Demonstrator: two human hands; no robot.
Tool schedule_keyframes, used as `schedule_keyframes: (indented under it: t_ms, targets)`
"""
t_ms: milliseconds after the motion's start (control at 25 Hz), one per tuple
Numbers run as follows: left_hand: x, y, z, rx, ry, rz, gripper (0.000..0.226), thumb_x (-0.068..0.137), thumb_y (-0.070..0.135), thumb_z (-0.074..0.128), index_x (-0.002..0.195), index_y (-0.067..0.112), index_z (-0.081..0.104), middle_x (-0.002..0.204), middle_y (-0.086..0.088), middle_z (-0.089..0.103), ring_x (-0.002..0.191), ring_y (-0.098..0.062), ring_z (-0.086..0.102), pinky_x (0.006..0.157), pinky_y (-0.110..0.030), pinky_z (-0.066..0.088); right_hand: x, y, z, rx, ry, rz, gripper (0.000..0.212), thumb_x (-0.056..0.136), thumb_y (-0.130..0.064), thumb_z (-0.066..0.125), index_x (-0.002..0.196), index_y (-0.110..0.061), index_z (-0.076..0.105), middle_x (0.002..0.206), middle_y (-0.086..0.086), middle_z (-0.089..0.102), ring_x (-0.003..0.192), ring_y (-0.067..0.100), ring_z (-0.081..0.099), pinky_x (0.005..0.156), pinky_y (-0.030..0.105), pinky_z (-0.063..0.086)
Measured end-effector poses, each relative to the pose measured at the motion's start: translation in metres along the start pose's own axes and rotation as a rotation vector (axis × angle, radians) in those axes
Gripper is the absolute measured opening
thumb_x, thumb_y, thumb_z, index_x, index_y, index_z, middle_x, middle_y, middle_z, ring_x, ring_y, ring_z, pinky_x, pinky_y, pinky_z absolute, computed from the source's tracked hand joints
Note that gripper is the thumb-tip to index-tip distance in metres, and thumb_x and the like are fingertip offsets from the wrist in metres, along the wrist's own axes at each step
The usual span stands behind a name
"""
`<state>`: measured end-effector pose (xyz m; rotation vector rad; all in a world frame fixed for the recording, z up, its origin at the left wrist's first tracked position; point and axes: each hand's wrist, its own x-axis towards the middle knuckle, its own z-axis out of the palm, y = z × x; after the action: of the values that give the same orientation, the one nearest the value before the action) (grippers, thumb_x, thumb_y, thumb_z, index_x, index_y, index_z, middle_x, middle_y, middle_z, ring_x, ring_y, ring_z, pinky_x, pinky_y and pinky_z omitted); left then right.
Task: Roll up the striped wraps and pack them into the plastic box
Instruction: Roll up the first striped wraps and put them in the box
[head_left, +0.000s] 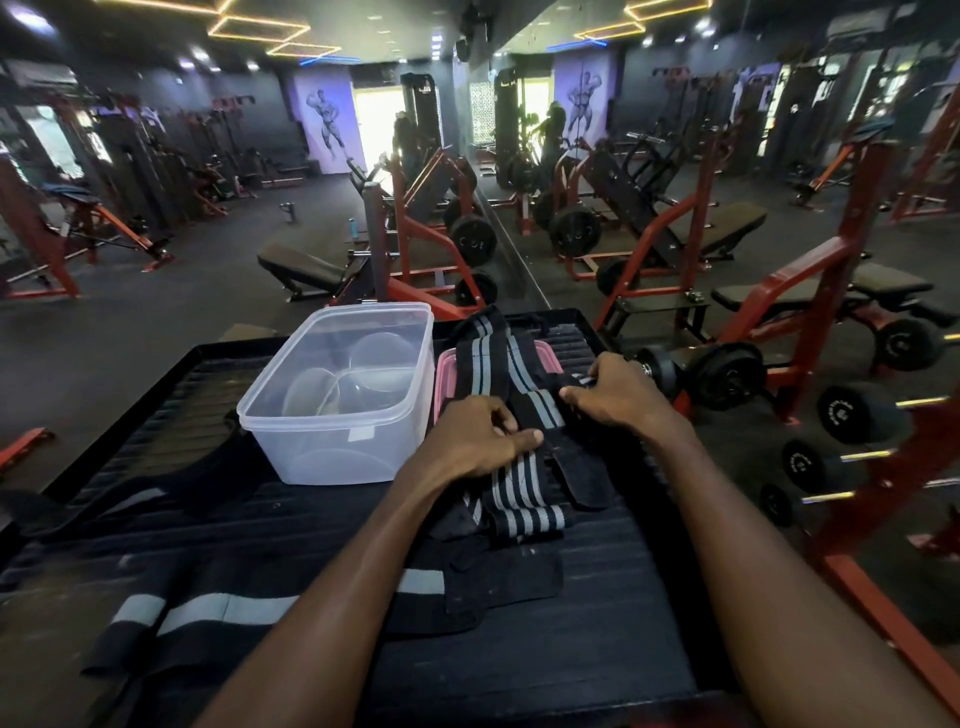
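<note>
Rolling a striped wrap (524, 415) beside the plastic box (337, 395), which sits at ten o'clock from it on the worktop (545, 649).
Left hand (467, 441) fingers pinch the wrap's near part, right hand (618, 395) fingers curl on its far end; a slack grip would probably leave the roll loose or skewed.

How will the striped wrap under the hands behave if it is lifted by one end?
The striped wrap will probably hang limp, since it already lies folded and creased under the left hand and right hand. It looks like thin woven cloth, so it is likely light. A loose roll may unwind again.
</note>
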<state>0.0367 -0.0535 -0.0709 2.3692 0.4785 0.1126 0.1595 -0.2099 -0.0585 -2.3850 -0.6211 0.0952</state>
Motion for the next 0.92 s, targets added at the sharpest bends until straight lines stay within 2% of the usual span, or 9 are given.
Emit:
schedule_keyframes:
  t_ms: [120, 200, 280, 360, 440, 520, 600, 800, 920]
  targets:
    - [-0.002, -0.001, 0.000, 0.051, -0.005, 0.055, 0.018, 0.085, 0.035, 0.079, 0.087, 0.019, 0.071, 0.088, 0.003, 0.071, 0.081, -0.012, 0.067, 0.070, -0.024, 0.054, -0.001, 0.001, -0.004, -0.010, 0.014, 0.038, 0.015, 0.088, -0.027, 0.069, 0.087, -0.018, 0.058, 0.088, 0.002, 0.061, 0.076, 0.016, 0.054, 0.075, 0.027, 0.045]
    - [-0.003, -0.001, -0.001, 0.048, 0.012, 0.092, 0.012, 0.087, 0.027, 0.078, 0.084, 0.017, 0.073, 0.087, 0.002, 0.073, 0.081, -0.012, 0.068, 0.071, -0.024, 0.055, 0.000, 0.002, -0.010, -0.024, 0.023, 0.075, 0.020, 0.089, -0.025, 0.068, 0.079, -0.018, 0.051, 0.084, 0.001, 0.056, 0.069, 0.013, 0.049, 0.068, 0.026, 0.042]
    - [-0.003, 0.000, -0.001, 0.013, 0.042, 0.117, 0.009, 0.090, 0.022, 0.074, 0.084, 0.015, 0.074, 0.089, 0.001, 0.074, 0.084, -0.013, 0.069, 0.076, -0.025, 0.058, 0.002, 0.006, -0.013, -0.090, 0.047, 0.116, 0.022, 0.087, -0.029, 0.068, 0.087, -0.016, 0.050, 0.095, 0.007, 0.056, 0.080, 0.020, 0.049, 0.074, 0.029, 0.042]
    - [-0.003, 0.001, -0.003, 0.021, 0.029, 0.118, 0.012, 0.091, 0.027, 0.074, 0.085, 0.017, 0.072, 0.089, 0.001, 0.073, 0.084, -0.013, 0.068, 0.075, -0.026, 0.058, 0.004, 0.010, -0.011, -0.172, 0.024, 0.152, 0.033, 0.085, -0.034, 0.067, 0.104, -0.013, 0.050, 0.107, 0.011, 0.056, 0.095, 0.028, 0.051, 0.081, 0.036, 0.044]
    - [-0.004, -0.001, -0.003, 0.120, -0.047, 0.116, 0.022, 0.087, 0.040, 0.076, 0.089, 0.019, 0.070, 0.090, 0.002, 0.072, 0.080, -0.012, 0.065, 0.071, -0.025, 0.054, 0.003, 0.010, -0.008, -0.226, -0.020, 0.171, 0.040, 0.084, -0.037, 0.066, 0.113, -0.014, 0.052, 0.109, 0.010, 0.055, 0.107, 0.033, 0.056, 0.085, 0.039, 0.045]
    - [-0.004, -0.003, -0.002, 0.205, -0.110, 0.120, 0.029, 0.083, 0.046, 0.078, 0.095, 0.020, 0.072, 0.098, 0.003, 0.071, 0.088, -0.012, 0.066, 0.081, -0.030, 0.056, 0.002, 0.009, -0.005, -0.275, -0.034, 0.168, 0.039, 0.084, -0.039, 0.066, 0.113, -0.015, 0.055, 0.112, 0.010, 0.058, 0.109, 0.035, 0.058, 0.083, 0.040, 0.045]
    - [-0.004, -0.003, -0.003, 0.188, -0.098, 0.125, 0.028, 0.084, 0.044, 0.078, 0.098, 0.019, 0.074, 0.102, 0.003, 0.072, 0.092, -0.013, 0.066, 0.087, -0.033, 0.056, 0.002, 0.007, -0.003, -0.279, -0.029, 0.152, 0.037, 0.084, -0.038, 0.066, 0.111, -0.015, 0.057, 0.115, 0.010, 0.061, 0.107, 0.034, 0.059, 0.082, 0.040, 0.047]
    - [-0.002, -0.001, -0.007, 0.101, 0.012, 0.136, 0.023, 0.091, 0.040, 0.072, 0.091, 0.017, 0.073, 0.102, -0.002, 0.073, 0.092, -0.016, 0.066, 0.079, -0.029, 0.052, 0.001, 0.007, -0.003, -0.344, 0.023, 0.133, 0.035, 0.084, -0.032, 0.065, 0.110, -0.012, 0.055, 0.113, 0.013, 0.062, 0.107, 0.037, 0.058, 0.080, 0.041, 0.045]
    - [-0.002, 0.000, -0.009, 0.001, 0.072, 0.124, 0.021, 0.093, 0.038, 0.069, 0.087, 0.019, 0.070, 0.097, 0.000, 0.071, 0.088, -0.015, 0.062, 0.070, -0.024, 0.045, 0.002, 0.003, -0.003, -0.311, 0.137, 0.084, 0.022, 0.085, -0.026, 0.064, 0.100, -0.012, 0.059, 0.106, 0.009, 0.063, 0.100, 0.032, 0.058, 0.077, 0.039, 0.045]
